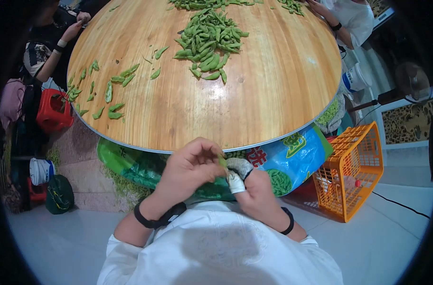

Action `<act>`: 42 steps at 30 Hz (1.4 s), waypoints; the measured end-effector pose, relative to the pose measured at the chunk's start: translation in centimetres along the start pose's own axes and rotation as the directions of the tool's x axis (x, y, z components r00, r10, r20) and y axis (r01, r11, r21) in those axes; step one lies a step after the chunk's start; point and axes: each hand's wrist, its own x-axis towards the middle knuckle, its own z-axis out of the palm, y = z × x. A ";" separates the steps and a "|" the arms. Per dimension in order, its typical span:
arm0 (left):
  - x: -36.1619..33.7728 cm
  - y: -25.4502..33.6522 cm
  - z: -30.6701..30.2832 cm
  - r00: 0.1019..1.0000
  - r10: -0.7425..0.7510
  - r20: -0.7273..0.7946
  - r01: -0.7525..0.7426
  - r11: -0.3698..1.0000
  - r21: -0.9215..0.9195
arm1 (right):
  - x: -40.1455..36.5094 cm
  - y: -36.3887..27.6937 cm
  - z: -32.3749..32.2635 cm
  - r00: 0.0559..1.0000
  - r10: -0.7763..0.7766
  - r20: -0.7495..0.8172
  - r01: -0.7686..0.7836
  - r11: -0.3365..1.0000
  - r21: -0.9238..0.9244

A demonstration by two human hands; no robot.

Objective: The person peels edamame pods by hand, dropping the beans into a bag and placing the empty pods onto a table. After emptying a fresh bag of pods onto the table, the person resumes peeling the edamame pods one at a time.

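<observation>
Just off the near table edge, my left hand (190,166) pinches a green soybean pod (222,162) between closed fingers. My right hand (257,187) meets it from the other side, with its wrapped white thumb at the pod's lower end. Grey-white covering is also on the right fingers, which are curled and partly hidden. Below both hands hangs a green and blue printed plastic bag (302,154). Beyond them, a heap of soybean pods (209,40) lies on the round wooden table (178,109).
Scattered pods (116,114) lie at the table's left. An orange plastic crate (344,190) stands on the floor at right, a red stool (54,110) at left. Other people's arms (55,52) rest at the table's left and far right. A fan (409,83) stands at right.
</observation>
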 end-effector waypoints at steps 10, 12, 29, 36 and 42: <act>0.6 -0.6 0.7 0.995 0.102 -0.011 -0.101 0.989 0.105 | 0.0 0.3 -1.8 0.990 0.123 -0.068 -0.109 0.978 0.179; 0.7 -0.6 0.3 1.000 0.016 0.026 -0.016 1.000 0.000 | -0.1 1.2 -2.8 0.933 0.300 0.197 -0.357 0.713 0.603; 0.7 -0.4 1.3 0.967 0.232 0.108 -0.255 0.852 0.457 | 1.6 -0.4 -3.9 0.994 0.075 -0.078 -0.077 0.997 -0.024; 2.1 -1.4 1.2 0.878 0.411 0.244 -0.478 0.779 0.407 | 1.9 0.7 -5.0 0.943 0.305 0.133 -0.328 0.782 0.531; 3.3 -1.7 0.9 0.823 0.381 0.421 -0.545 0.741 0.394 | 1.2 1.5 -5.6 0.918 0.361 0.161 -0.374 0.660 0.651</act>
